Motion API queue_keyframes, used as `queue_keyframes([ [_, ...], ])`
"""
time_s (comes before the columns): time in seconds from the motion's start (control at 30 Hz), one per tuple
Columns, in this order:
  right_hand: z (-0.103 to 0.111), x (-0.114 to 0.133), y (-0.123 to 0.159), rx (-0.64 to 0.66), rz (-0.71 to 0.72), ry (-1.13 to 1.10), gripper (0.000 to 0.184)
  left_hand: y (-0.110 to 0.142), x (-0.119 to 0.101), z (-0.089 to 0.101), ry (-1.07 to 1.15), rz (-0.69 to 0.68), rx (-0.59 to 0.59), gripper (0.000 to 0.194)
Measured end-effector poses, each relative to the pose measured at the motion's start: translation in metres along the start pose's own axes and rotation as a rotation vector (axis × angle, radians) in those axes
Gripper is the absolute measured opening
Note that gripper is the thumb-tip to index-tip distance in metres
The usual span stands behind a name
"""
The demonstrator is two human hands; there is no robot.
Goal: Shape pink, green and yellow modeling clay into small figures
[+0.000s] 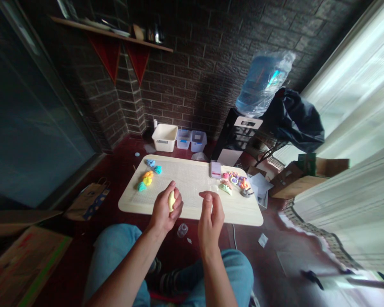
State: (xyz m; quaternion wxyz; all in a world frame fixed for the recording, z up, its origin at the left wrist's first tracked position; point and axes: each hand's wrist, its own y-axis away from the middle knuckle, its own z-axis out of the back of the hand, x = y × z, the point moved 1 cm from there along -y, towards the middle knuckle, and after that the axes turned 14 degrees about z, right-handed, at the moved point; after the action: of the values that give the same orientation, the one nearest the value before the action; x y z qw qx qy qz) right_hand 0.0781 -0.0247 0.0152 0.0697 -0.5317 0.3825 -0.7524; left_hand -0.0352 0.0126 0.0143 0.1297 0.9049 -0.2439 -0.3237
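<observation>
My left hand (167, 205) is closed around a lump of pale yellow modelling clay (171, 201), part of which shows between thumb and fingers. To its right, my right hand (211, 213) is held up with curved fingers and thumb apart, and no object shows in it. Both are above the near edge of a low cream table (192, 209). Lumps of blue (150, 163), turquoise (158, 169), orange (148, 175), yellow (147, 181) and green clay (142, 186) lie on the table's left side. Small shaped clay pieces (233, 180) cluster at the right.
A small card or box (216, 169) stands near the table's back edge. Behind are a cream bin (165, 137) and blue-tinted bins (191, 140). A water dispenser (232, 136) stands back right, cardboard boxes (307, 175) farther right. A clear plastic cup (182, 230) is on the floor.
</observation>
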Motion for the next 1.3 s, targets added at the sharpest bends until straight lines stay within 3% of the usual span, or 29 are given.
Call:
queue_keyframes([
  [0.07, -0.001, 0.003, 0.002, 0.029, 0.033, -0.001, 0.022, 0.0, -0.001, 0.0, 0.036, 0.043, 0.052, 0.044],
  [0.17, -0.005, 0.011, 0.005, 0.095, 0.191, 0.006, 0.017, -0.001, 0.001, 0.002, 0.081, 0.089, 0.079, 0.043],
  [0.3, -0.016, 0.013, 0.008, 0.288, 0.374, 0.065, 0.032, 0.004, 0.008, -0.001, 0.161, 0.101, 0.115, 0.031],
  [0.4, -0.024, 0.006, 0.007, 0.321, 0.374, 0.113, 0.041, 0.013, 0.014, -0.009, 0.15, 0.178, 0.173, 0.045],
  [0.5, -0.026, -0.003, 0.003, 0.173, 0.266, 0.071, 0.031, 0.022, 0.014, -0.014, 0.121, 0.186, 0.226, 0.052],
  [0.57, -0.025, -0.008, -0.002, 0.094, 0.099, -0.051, 0.02, 0.025, 0.011, -0.013, 0.119, 0.197, 0.224, 0.053],
  [0.7, -0.02, -0.017, -0.016, -0.073, -0.31, -0.399, 0.03, 0.026, 0.005, -0.005, 0.056, 0.15, 0.103, 0.049],
  [0.83, -0.015, -0.016, -0.031, -0.2, -0.541, -0.746, 0.035, 0.024, 0.001, 0.003, -0.06, 0.064, 0.001, 0.045],
  [0.97, -0.015, -0.011, -0.034, -0.163, -0.598, -0.735, 0.043, 0.021, -0.002, 0.006, -0.089, -0.081, -0.09, 0.032],
  [1.07, -0.019, -0.011, -0.029, -0.156, -0.596, -0.678, 0.047, 0.02, -0.003, 0.006, -0.098, -0.108, -0.112, 0.028],
  [1.2, -0.024, -0.013, -0.023, -0.172, -0.587, -0.682, 0.049, 0.021, 0.001, 0.006, -0.143, -0.09, -0.108, 0.023],
  [1.3, -0.024, -0.011, -0.018, -0.101, -0.513, -0.554, 0.05, 0.022, 0.004, 0.005, -0.117, 0.027, -0.02, 0.025],
])
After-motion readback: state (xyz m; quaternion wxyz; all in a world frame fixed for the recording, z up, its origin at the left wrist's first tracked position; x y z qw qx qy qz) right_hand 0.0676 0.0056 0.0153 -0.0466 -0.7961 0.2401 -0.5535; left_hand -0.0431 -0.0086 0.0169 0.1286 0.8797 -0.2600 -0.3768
